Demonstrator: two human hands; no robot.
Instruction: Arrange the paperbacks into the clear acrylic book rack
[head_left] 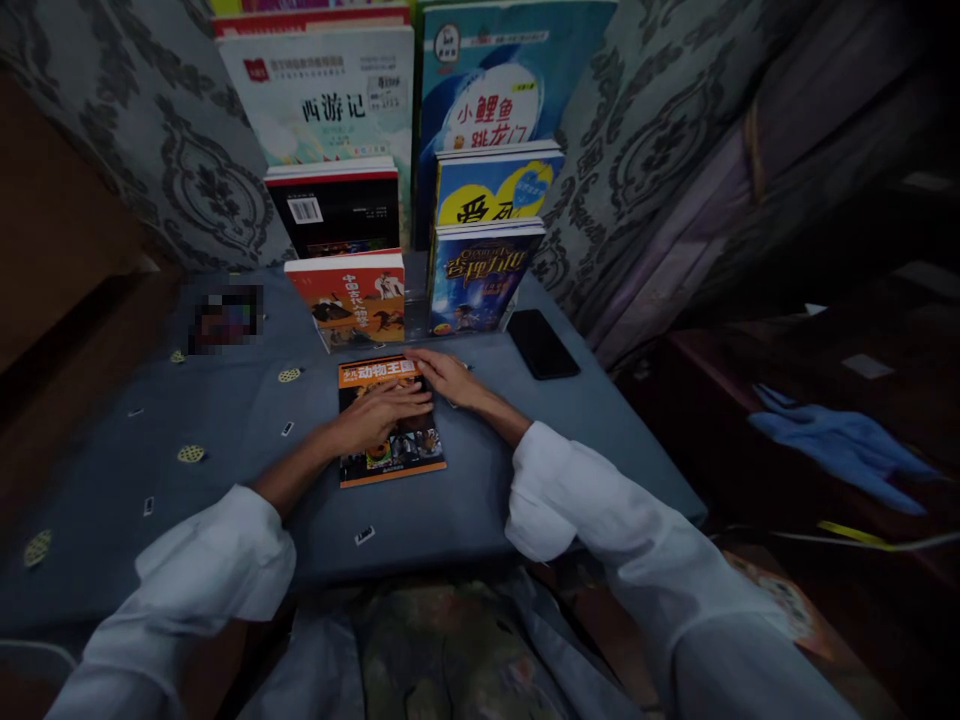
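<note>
Toward the middle of the blue-grey tabletop (465, 515), an animal book (410, 452) with a black-and-orange cover is laid flat, face up; its middle is covered by the left hand (375, 412), which is spread flat, fingers extended, with nothing clasped; its upper right corner is touched by the right hand (450, 378) — whether the edge is pinched there cannot be told. Both forearms are partly covered by white sleeves (214, 550). Just behind the animal book an orange book (356, 310) is stood upright, with a dark blue book (476, 285) to its right; behind these are ranged a black book (349, 215) and a blue-and-yellow book (491, 185); farthest back, a pale book (322, 65) and a teal book (517, 60) are seen, larger than the rest. Near the right hand a black phone (544, 343) is laid on the tabletop; beyond the right side, a blue cloth (840, 440) is seen — crumpled.
</note>
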